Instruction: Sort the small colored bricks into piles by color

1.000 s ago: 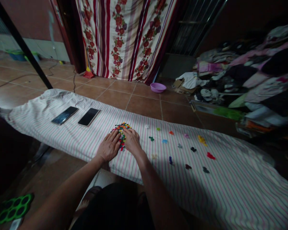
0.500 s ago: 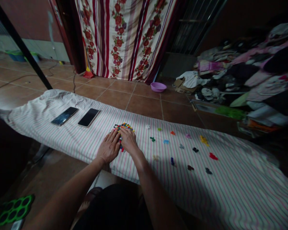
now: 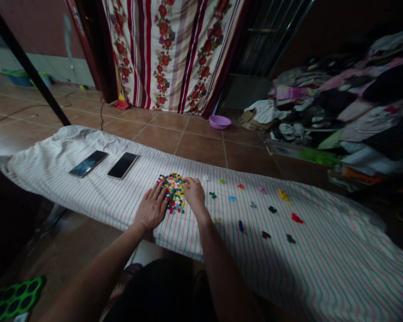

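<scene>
A spread pile of small multicoloured pieces point(image 3: 175, 190), like beads or tiny bricks, lies on the striped cloth in front of me. My left hand point(image 3: 152, 206) rests flat along the pile's left edge, fingers stretched out. At the upper right edge of the pile is my right hand point(image 3: 194, 193), its fingers curled and the fingertips pressed together; whatever they hold is too small to make out. To the right lie small single-colour groups, among them a dark green group point(image 3: 212, 195), a light blue group point(image 3: 231, 198), a yellow group point(image 3: 283, 196) and a red group point(image 3: 297, 218).
Two phones, a left phone point(image 3: 88, 163) and a right phone point(image 3: 123, 166), lie on the striped cloth point(image 3: 87, 197) left of the pile. Beyond the cloth, a purple basin point(image 3: 220, 122) stands on the tiled floor. Heaped clothes point(image 3: 336, 98) fill the back right.
My right hand has moved right, off the middle of the pile, and its fingers have curled in. More of the pieces show now. My left hand stays nearly in place.
</scene>
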{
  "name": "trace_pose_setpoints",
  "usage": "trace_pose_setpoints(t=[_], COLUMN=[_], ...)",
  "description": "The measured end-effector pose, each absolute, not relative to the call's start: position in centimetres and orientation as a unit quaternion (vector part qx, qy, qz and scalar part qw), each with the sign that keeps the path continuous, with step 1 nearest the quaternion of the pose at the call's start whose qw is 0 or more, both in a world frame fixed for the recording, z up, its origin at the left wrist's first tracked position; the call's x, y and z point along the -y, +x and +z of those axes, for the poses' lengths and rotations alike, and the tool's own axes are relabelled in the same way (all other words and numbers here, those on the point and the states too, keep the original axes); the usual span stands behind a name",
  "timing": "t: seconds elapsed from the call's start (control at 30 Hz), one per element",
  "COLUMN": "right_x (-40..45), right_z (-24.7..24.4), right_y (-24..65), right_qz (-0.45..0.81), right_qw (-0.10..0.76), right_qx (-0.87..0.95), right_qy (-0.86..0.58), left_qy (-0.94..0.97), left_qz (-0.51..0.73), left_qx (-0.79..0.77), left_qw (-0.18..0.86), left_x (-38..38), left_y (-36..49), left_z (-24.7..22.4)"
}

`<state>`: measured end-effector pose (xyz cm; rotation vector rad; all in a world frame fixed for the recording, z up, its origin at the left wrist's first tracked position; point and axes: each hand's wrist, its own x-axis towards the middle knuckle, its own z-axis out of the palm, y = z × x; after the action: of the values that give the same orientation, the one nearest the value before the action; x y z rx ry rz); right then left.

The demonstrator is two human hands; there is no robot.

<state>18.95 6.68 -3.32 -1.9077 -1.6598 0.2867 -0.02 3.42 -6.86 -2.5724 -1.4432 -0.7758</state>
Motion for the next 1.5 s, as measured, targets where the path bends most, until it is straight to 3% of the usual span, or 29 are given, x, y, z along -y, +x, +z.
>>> trace_pose_setpoints(t=[0.87, 1.2, 1.5], right_x=[-4.4, -3.1, -0.2], right_z=[-2.6, -2.0, -3.6], right_y=[17.5, 26.8, 33.3], right_qz=[0.126, 0.047, 0.030], right_qw=[0.302, 0.370, 0.364], right_qx=[0.675, 0.610, 0.517], right_qy=[-0.661, -0.699, -0.774], left_qy=[-0.848, -0.851, -0.847], left_qz=[-0.257, -0.238, -0.238], left_qx=[0.461, 0.466, 0.472], left_qw=[0.043, 0.055, 0.049], left_x=[-3.6, -3.5, -3.6], left_y=[-0.3, -0.5, -0.5], left_z=[-7.1, -6.8, -6.7])
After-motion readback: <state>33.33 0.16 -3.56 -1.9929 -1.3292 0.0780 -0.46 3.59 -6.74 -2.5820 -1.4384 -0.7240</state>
